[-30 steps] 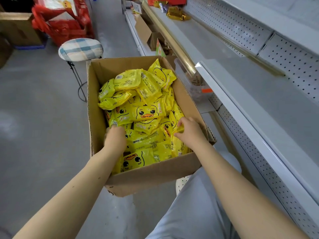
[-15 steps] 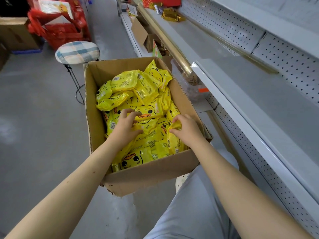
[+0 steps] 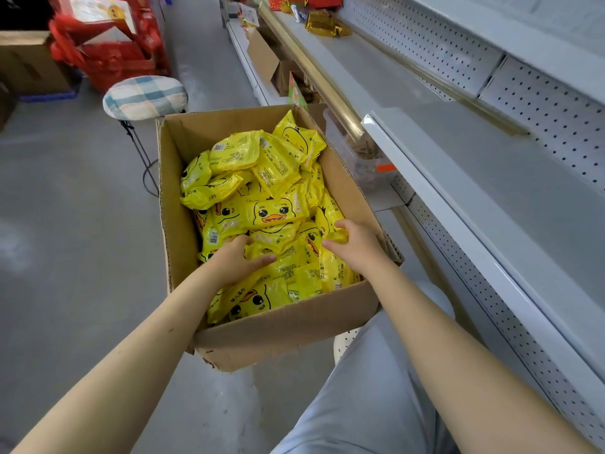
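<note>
An open cardboard box point(image 3: 281, 326) stands in front of me, filled with several yellow duck-print packs point(image 3: 275, 211). Both hands are inside its near end. My left hand point(image 3: 237, 260) lies on the pile with thumb and fingers curled round a yellow pack. To its right, my right hand point(image 3: 358, 245) curls its fingers over another yellow pack point(image 3: 334, 221) that stands against the box's right wall. The fingertips of both hands are partly hidden among the packs.
A bare grey metal shelf point(image 3: 458, 178) with pegboard backing runs along the right. Gold packets point(image 3: 324, 24) lie on its far end. A clear plastic bin point(image 3: 357, 158) sits below the shelf edge. A checked stool point(image 3: 144, 96) and red packages point(image 3: 108, 54) stand beyond the box.
My left hand came out of the left side of the pile and moved right onto a pack in the middle. My right hand kept its hold at the right wall.
</note>
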`<state>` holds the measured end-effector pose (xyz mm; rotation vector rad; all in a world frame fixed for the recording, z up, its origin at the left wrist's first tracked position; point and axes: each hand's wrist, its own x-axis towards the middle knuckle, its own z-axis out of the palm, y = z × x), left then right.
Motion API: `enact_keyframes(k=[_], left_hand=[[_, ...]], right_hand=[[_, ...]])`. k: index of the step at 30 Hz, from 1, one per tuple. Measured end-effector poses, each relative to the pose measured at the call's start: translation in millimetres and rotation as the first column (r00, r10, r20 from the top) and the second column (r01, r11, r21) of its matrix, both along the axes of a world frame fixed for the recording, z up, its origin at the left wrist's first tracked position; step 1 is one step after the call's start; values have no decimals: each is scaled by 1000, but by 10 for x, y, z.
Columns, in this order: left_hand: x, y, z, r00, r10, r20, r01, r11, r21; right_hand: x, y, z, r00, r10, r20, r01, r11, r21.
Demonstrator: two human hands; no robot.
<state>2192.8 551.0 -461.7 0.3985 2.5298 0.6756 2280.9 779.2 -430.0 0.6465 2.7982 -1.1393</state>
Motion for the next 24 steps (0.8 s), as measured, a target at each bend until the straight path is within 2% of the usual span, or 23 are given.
enact_keyframes(k=[4,10,13,16,20,22,24], left_hand=[[-24,-52,-3,991,-1,133,7,999,-47],[-69,-109,5,975,-52,216,64,997,-51],[-20,-55,-10,987,-65,146,78,993,-85],[32,30,-34,995,-97,-17,94,988,-124],[1,89,24,969,48,-243,-4,983,182],[-16,67,15,976,15,-216,23,984,175],[-3,36,-59,990,-74,-118,77,997,22]], right_hand=[[-16,-15,-11,998,55,28,-56,998,42],[-25,-30,-47,995,69,78,-79,988,131],[-11,-33,-33,998,55,27,-58,989,136],[5,-42,-4,999,43,-32,-38,989,144],[56,-91,80,981,45,-191,-30,996,80],[86,-114,113,954,14,-301,2,999,54],[105,-121,117,940,-17,-341,31,999,36]])
